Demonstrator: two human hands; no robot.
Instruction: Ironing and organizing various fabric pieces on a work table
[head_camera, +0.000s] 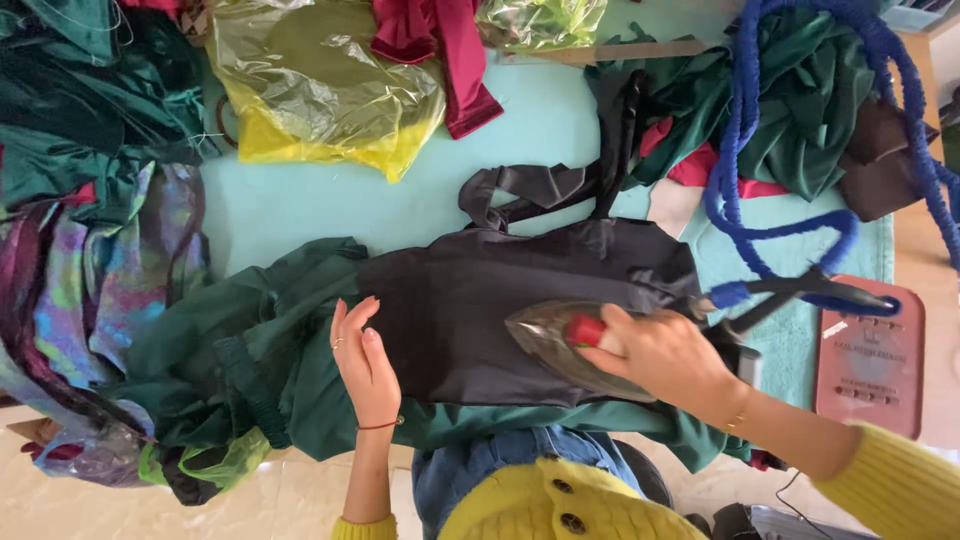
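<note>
The right hand (665, 355) was clenched on the red handle of the iron (560, 340), whose long axis ran side to side, its tip pointing toward the left hand (365, 360). That hand lay flat and released on the black garment (480, 300), spread lengthwise over green fabric (290, 330) on the turquoise tabletop (300, 205).

At the far side of the table lies a plastic bag (325, 95), crumpled and shiny, yellow with an olive-green tone where it is folded; it rests on the light turquoise table cover (300, 205), just beside a dark red cloth (450, 60). A second, smaller clear greenish plastic bag (540, 20) is at the far edge, partly cut by the frame. At the right end of the table lies a pink rectangular mat (870, 360) with raised lettering and a small white label (835, 328) near its corner. No screens or signs are visible.
</note>
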